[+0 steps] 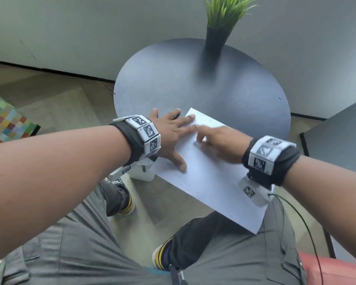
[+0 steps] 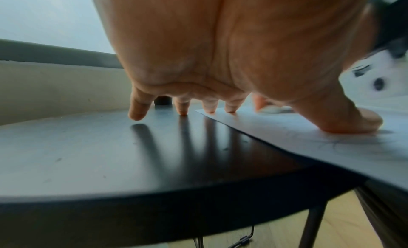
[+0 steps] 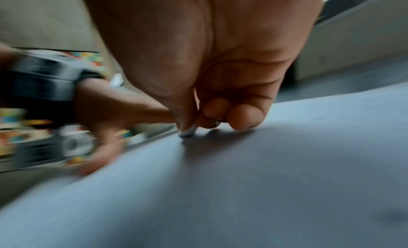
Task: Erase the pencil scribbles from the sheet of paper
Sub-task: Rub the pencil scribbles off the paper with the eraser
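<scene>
A white sheet of paper [image 1: 210,182] lies on the round dark table [image 1: 173,83], its near corner overhanging the edge. My left hand [image 1: 173,132] is spread flat, two fingertips and the thumb [image 2: 353,122] pressing the sheet, the other fingers on the table. Faint pencil scribbles [image 2: 335,142] show just in front of the thumb. My right hand [image 1: 218,142] is blurred over the sheet's upper half, pinching a small whitish eraser [image 3: 187,131] against the paper [image 3: 243,182] with curled fingers.
A black vase with green grass [image 1: 216,38] stands at the table's far side. A second dark tabletop [image 1: 337,140] is at the right. A colourful chequered object [image 1: 6,120] sits at the left. My knees are under the table's near edge.
</scene>
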Motion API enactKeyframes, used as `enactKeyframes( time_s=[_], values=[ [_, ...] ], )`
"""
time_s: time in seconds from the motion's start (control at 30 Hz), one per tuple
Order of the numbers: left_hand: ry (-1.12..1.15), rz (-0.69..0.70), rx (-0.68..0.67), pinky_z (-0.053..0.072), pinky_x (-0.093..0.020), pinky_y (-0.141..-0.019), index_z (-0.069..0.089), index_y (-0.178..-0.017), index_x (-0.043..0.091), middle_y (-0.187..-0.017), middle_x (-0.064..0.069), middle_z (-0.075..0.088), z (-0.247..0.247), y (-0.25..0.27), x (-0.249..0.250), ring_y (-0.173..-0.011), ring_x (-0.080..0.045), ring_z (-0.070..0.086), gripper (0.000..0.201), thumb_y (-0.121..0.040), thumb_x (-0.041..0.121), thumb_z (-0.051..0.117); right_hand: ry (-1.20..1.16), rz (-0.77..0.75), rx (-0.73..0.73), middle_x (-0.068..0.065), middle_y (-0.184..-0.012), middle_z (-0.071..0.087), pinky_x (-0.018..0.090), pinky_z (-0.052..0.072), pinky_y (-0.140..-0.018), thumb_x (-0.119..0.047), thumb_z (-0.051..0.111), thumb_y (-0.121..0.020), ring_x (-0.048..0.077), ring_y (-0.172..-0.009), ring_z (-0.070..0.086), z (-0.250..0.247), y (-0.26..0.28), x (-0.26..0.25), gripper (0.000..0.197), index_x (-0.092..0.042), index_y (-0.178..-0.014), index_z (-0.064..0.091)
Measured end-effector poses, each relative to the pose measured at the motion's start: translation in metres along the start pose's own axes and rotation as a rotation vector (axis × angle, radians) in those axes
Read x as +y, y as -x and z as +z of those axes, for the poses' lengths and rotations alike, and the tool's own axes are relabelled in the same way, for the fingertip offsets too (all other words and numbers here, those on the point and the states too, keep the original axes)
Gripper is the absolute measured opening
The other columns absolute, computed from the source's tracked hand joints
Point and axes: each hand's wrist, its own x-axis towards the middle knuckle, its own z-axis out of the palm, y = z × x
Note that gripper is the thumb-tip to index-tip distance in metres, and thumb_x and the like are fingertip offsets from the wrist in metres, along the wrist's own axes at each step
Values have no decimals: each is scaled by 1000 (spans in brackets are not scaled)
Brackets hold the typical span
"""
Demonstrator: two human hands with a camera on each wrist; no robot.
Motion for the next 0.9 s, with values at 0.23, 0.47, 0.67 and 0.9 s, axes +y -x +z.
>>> enactKeyframes(
  time_s=[0.23, 0.47, 0.67, 0.9],
  values=[
    [-11, -5, -29, 22, -75, -106, -4, -156, 45, -166, 19, -13, -7, -3, -3, -154, -30, -5, 131, -53, 96, 59, -1, -62, -13, 12, -95, 62, 38, 46, -72, -35, 44, -100, 33, -84, 56, 8, 6, -7, 23, -14, -108, 48],
    [-32, -32, -121, 27, -65, -110, -11, -158, 40, -165, 17, -19, -19, -2, 2, -154, -30, -10, 132, -61, 89, 65, -42, 93, 82, 12, -92, 60, 37, 47, -69, -35, 44, -100, 32, -82, 57, 2, 3, 8, 22, -15, -110, 45],
    [-66, -33, -126, 24, -56, -115, -10, -160, 35, -167, 11, -17, -26, 5, 10, -154, -33, -8, 127, -69, 81, 67, -19, 67, 48, 10, -97, 64, 40, 50, -75, -38, 47, -98, 33, -86, 58, 0, 4, 15, 22, -19, -108, 48],
    [-108, -27, -113, 23, -50, -116, -9, -160, 33, -167, 10, -16, -28, 8, 12, -153, -31, -7, 128, -69, 79, 69, 30, -108, -84, 8, -91, 58, 39, 45, -70, -33, 33, -97, 32, -82, 54, 12, 20, -20, 28, -12, -109, 45]
  ],
)
